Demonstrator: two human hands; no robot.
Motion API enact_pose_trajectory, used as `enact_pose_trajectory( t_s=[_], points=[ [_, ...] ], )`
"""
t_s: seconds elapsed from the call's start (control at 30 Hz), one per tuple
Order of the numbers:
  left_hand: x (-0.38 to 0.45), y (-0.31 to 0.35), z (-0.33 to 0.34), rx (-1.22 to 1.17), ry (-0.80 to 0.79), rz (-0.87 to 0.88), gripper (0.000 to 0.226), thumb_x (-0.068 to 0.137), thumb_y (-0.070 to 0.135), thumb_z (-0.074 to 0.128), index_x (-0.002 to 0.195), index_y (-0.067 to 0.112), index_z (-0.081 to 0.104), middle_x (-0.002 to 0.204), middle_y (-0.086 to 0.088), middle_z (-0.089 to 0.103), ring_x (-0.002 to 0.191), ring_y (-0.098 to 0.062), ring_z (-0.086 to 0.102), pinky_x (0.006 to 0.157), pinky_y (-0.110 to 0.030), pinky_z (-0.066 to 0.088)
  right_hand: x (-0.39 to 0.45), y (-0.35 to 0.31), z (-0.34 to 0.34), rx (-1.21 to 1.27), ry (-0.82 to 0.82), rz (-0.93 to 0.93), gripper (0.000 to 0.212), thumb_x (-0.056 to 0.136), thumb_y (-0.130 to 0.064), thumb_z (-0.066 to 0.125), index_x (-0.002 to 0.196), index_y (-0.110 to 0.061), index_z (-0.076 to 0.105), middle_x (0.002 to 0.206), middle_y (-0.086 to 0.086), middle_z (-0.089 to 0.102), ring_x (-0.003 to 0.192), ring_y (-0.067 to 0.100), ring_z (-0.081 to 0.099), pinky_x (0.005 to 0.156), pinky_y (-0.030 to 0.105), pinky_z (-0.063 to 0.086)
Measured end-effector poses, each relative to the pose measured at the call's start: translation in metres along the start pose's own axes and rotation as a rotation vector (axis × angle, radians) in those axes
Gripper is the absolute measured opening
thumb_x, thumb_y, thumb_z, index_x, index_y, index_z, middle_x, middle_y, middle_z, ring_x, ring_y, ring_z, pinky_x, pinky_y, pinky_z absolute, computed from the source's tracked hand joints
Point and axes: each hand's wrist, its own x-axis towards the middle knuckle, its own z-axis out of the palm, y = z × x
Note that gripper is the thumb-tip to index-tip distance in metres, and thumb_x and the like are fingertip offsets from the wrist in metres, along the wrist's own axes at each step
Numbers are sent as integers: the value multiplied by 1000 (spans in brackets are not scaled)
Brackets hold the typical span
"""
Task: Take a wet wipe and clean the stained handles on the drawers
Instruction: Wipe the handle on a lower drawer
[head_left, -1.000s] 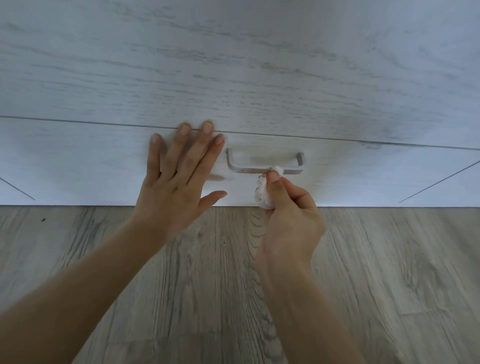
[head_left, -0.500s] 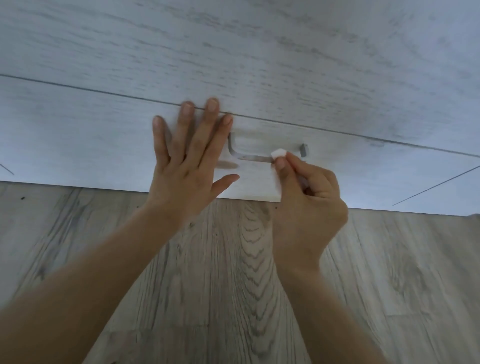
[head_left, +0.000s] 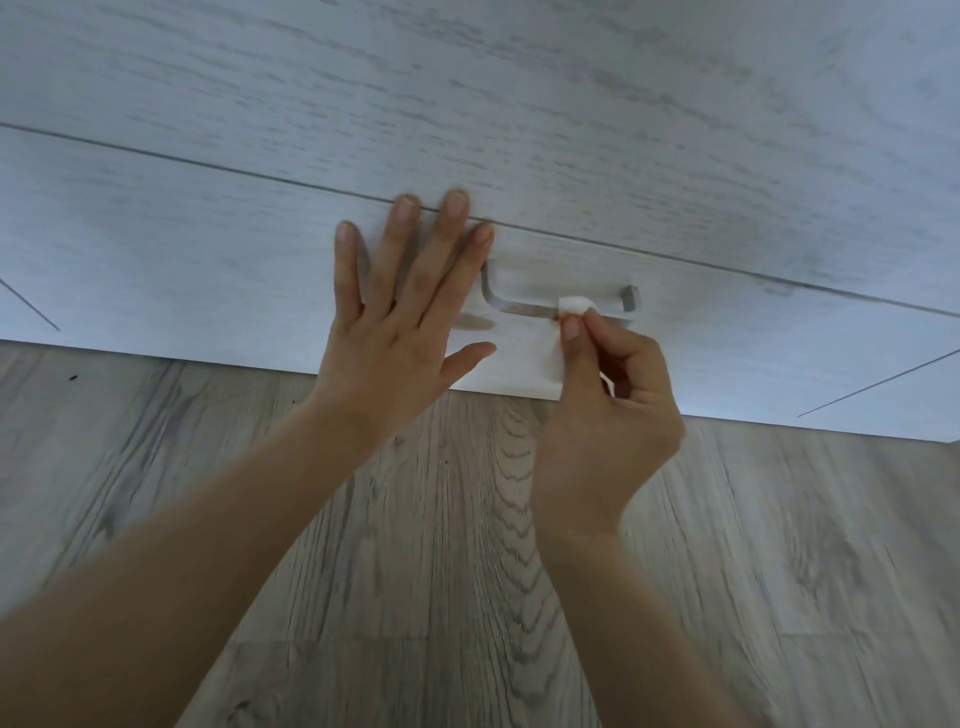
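A grey metal handle (head_left: 524, 306) sits on the bottom drawer front (head_left: 208, 270), with a brownish stain on its bar just left of the wipe. My right hand (head_left: 608, 410) pinches a white wet wipe (head_left: 574, 305) and holds it wrapped over the bar, right of its middle. The rest of the wipe hangs down behind my thumb. Flat against the drawer front, just left of the handle, lies my left hand (head_left: 400, 322) with its fingers straight and spread.
A larger whitewashed drawer front (head_left: 519, 104) lies above, with a thin gap between the two. Grey wood-look floor (head_left: 415, 571) runs below the cabinet's bottom edge. A small brown smear (head_left: 475, 325) marks the drawer front under the handle's left end.
My right hand rose from below the bar and folded the wipe over the top of the handle. The left hand stays flat on the drawer. The view tilted slightly.
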Motion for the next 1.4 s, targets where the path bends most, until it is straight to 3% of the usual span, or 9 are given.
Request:
enact_pose_trajectory(
  t_s=[0.17,0.3,0.53,0.67,0.93,1.4],
  points=[
    [0,-2,-1,-7,-26,11,92,94,61,41,149,17,-17,150,1,-36,139,-21,-30,113,-49,-11,-5,3,8,-8,-63,-54,13,79,-7,72,85,-18,70,82,3,69,76,7,65,70,14,48],
    [-1,-6,-2,0,-23,26,93,92,61,44,150,17,-14,151,2,-34,140,-20,-27,114,-49,-8,-6,3,10,68,11,20,10,80,-6,71,87,-14,72,85,3,71,84,9,68,75,17,51],
    [-3,-7,-2,4,7,41,91,92,59,47,151,16,-8,156,0,-23,142,-20,-22,115,-49,-3,-7,2,12,80,-6,37,9,81,-4,70,89,-9,71,86,4,71,83,8,68,76,18,52],
    [-2,-7,-2,-17,-4,33,92,92,55,49,150,17,-12,153,2,-31,141,-20,-24,115,-48,-6,-15,0,17,20,-88,11,10,82,-10,70,91,-12,71,86,3,70,81,13,66,73,22,52],
    [-3,-9,-3,5,5,49,88,93,56,47,151,16,-5,154,2,-27,143,-20,-21,116,-47,-3,-14,-2,16,53,-84,59,20,82,-11,69,95,-26,69,95,2,69,88,4,66,75,13,49],
    [-5,-16,0,10,42,84,83,94,52,49,152,16,4,157,0,-19,144,-20,-14,116,-46,0,-23,-10,29,198,-15,205,19,82,-3,67,96,-16,71,91,-1,73,88,1,68,76,12,51]
  ],
)
